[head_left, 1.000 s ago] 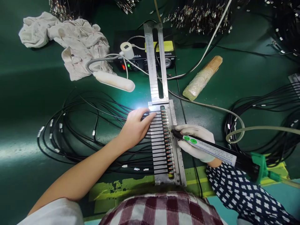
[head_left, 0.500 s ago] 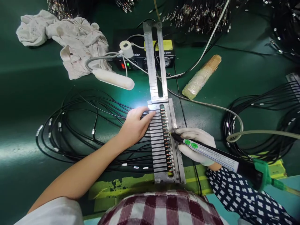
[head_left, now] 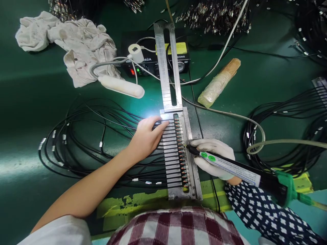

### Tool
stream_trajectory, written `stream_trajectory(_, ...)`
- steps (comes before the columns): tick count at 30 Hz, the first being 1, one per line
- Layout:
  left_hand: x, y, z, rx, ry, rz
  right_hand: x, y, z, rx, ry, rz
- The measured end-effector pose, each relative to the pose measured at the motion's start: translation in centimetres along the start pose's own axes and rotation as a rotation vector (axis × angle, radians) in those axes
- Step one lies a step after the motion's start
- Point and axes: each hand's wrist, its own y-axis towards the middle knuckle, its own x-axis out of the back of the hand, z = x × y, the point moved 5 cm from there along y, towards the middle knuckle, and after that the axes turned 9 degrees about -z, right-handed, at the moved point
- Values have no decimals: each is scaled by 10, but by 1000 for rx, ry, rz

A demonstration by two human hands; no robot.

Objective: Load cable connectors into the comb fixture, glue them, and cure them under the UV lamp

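One bare left hand (head_left: 148,137) lay flat, gripping nothing, on one metal jig (head_left: 180,153), while one gloved right hand (head_left: 214,158) gripped one dispensing pen (head_left: 230,166) at its right edge.

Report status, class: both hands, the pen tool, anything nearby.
Left hand flat on metal jig. Gloved right hand grips pen tool, tip at connectors. Cables alongside.

Green bench, black cables, silver jig

The table (head_left: 30,112) was dark green, its near edge taped in worn yellow (head_left: 138,200). Black cables (head_left: 84,136) ran to a silver metal jig (head_left: 171,160). The right hand (head_left: 214,158) wore a white glove and held a black pen tool (head_left: 230,165) with green dots and a white label. The right sleeve (head_left: 255,211) was navy with white spots; the rag (head_left: 76,44) was stained off-white.
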Motion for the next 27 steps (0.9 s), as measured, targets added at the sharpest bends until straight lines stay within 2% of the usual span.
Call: stream_trajectory(27,0,0,0,7,2,7,1,2,0,-7,-9,-7)
